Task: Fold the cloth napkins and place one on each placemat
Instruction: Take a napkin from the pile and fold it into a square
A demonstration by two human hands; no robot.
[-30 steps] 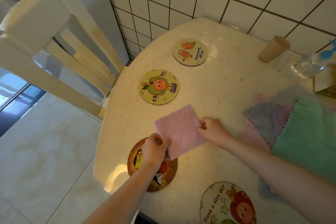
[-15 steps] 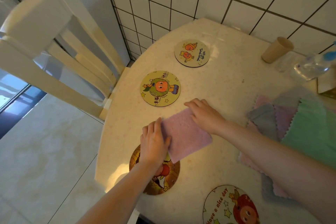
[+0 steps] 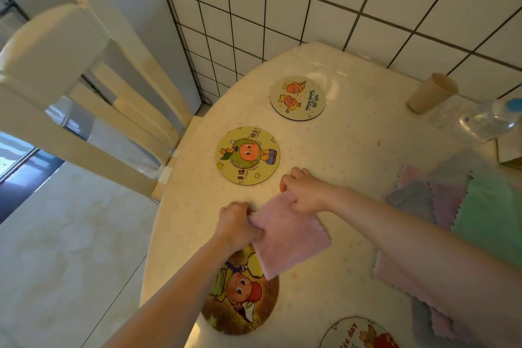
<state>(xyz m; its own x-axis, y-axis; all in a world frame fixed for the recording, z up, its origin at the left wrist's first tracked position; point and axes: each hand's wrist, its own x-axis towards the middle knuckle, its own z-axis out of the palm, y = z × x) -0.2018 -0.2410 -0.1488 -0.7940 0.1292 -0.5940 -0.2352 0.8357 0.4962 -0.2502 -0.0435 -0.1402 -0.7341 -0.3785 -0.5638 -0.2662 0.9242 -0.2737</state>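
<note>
A folded pink napkin point(image 3: 291, 237) lies on the table, its near corner over the brown round placemat point(image 3: 240, 297). My left hand point(image 3: 237, 224) pinches its left corner and my right hand point(image 3: 306, 192) grips its far corner. A yellow-green placemat point(image 3: 248, 155) lies just beyond the hands, and a pale placemat point(image 3: 298, 98) further back. Part of a "nice day" placemat point(image 3: 356, 333) shows at the bottom edge. A pile of loose napkins point(image 3: 466, 206) in grey, pink and green lies at the right, partly under my right forearm.
A paper cup point(image 3: 432, 92) lies tipped over at the back right, next to a clear plastic bottle point(image 3: 480, 118). A cream wooden chair point(image 3: 70, 87) stands at the table's left edge. A tiled wall runs behind the table point(image 3: 353, 144).
Both hands went from pressing flat on the pink napkin to pinching its left and far corners. The napkin has shifted slightly nearer, further over the brown placemat.
</note>
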